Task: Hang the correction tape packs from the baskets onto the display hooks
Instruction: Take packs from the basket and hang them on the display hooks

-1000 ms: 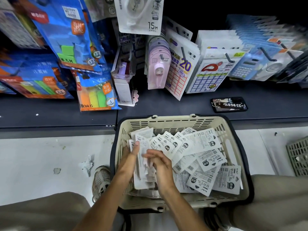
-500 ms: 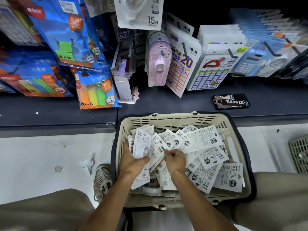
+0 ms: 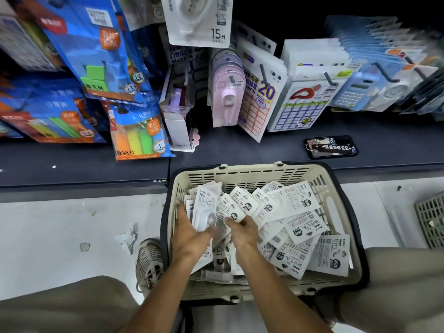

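A cream plastic basket (image 3: 334, 188) sits on the floor between my knees, filled with several white correction tape packs (image 3: 295, 203). My left hand (image 3: 189, 234) is inside the basket's left side and grips a small stack of packs (image 3: 204, 210), front face up. My right hand (image 3: 242, 233) is beside it, fingers curled onto a pack (image 3: 231, 209) in the pile. A white 15m correction tape pack (image 3: 199, 20) hangs on a display hook at the top, above the basket.
A dark shelf ledge (image 3: 72, 164) runs behind the basket, with a phone (image 3: 331, 147) lying on it. Hooks above carry blue stationery packs (image 3: 96, 44), pink tape dispensers (image 3: 227, 92), label sheets (image 3: 262, 97) and calculators (image 3: 355, 90). A grey crate (image 3: 431, 222) stands at right. My shoe (image 3: 149, 263) rests left of the basket.
My left hand has turned its stack of packs face up and lifted it a little. My right hand drew back from that stack and now rests on the pile beside it.
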